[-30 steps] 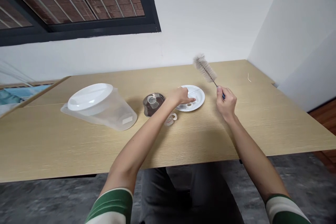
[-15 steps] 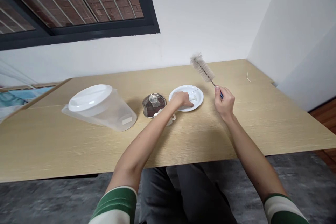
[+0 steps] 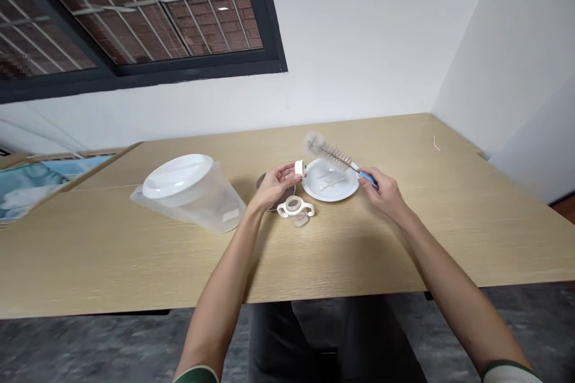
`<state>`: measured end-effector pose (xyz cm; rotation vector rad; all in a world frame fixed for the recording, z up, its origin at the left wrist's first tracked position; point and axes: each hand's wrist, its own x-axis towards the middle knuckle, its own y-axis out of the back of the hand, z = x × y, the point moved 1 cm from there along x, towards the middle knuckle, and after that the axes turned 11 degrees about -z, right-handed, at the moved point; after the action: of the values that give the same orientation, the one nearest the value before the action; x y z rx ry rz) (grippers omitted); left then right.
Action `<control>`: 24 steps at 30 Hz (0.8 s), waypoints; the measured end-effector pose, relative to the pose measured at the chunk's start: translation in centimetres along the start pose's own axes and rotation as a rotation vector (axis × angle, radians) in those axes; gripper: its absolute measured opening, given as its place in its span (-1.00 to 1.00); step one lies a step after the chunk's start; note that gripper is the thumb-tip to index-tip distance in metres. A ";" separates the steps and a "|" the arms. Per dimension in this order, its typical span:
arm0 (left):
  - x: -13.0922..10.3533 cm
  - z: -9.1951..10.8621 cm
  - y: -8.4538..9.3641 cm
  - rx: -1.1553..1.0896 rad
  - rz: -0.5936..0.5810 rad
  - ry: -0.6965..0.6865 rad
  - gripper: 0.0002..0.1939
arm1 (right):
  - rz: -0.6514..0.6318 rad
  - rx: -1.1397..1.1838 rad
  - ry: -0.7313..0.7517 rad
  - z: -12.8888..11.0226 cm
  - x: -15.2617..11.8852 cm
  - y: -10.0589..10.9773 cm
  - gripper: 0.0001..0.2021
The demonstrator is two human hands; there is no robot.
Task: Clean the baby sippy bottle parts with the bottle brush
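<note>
My left hand (image 3: 275, 184) holds a small white cap (image 3: 299, 169) between thumb and fingers, above the metal tray (image 3: 290, 198). In my right hand (image 3: 381, 190) is the blue handle of a bottle brush (image 3: 330, 151), its bristles tilted up and left over the white plate (image 3: 331, 192). Small clear pieces lie on the plate. A small bottle with two white handles (image 3: 294, 206) stands just in front of the tray, which my left hand partly hides.
A large translucent pitcher with a white lid (image 3: 179, 176) is at the left on the wooden table (image 3: 148, 257). A thin white strip (image 3: 436, 143) lies at the back right. Behind are a wall and a barred window.
My left hand has moved left from the plate and now holds the white cap. The brush has come down and left over the plate. The view has shifted slightly.
</note>
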<state>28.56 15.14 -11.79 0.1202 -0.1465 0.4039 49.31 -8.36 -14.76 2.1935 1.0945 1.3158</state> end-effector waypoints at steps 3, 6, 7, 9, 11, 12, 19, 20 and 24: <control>-0.4 -1.1 0.3 -0.064 0.047 -0.052 -0.29 | -0.056 -0.008 0.071 -0.6 -0.2 -0.4 -0.71; -0.8 -1.2 0.2 -0.080 0.076 -0.078 -0.34 | -0.062 -0.027 0.200 -0.9 -0.3 -0.7 -0.69; -1.0 -1.1 0.1 -0.085 0.084 -0.086 -0.36 | -0.062 -0.035 0.236 -0.9 -0.3 -0.8 -0.68; -1.6 -1.0 -0.1 -0.106 0.076 -0.096 -0.38 | -0.052 -0.067 0.276 -0.8 -0.3 -0.8 -0.67; -2.3 -0.7 -0.5 -0.128 0.044 -0.091 -0.39 | -0.024 -0.132 0.264 -0.7 -0.3 -0.7 -0.68; -2.6 -0.6 -0.6 -0.133 0.027 -0.082 -0.39 | -0.009 -0.167 0.247 -0.6 -0.3 -0.7 -0.68; -3.5 0.0 -0.1 -0.223 0.123 -0.119 -0.28 | 0.118 -0.161 0.262 -2.1 -0.6 -0.6 -0.69; -3.5 0.0 0.2 -0.221 0.160 -0.137 -0.25 | 0.121 -0.153 0.283 -2.4 -0.6 -0.7 -0.69; -3.3 -0.5 0.8 -0.173 0.192 -0.160 -0.29 | 0.092 -0.126 0.319 -3.1 -0.8 -1.2 -0.68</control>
<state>25.33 14.73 -12.76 -0.0330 -0.3521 0.5712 45.90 -8.46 -14.44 2.0092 0.9951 1.7707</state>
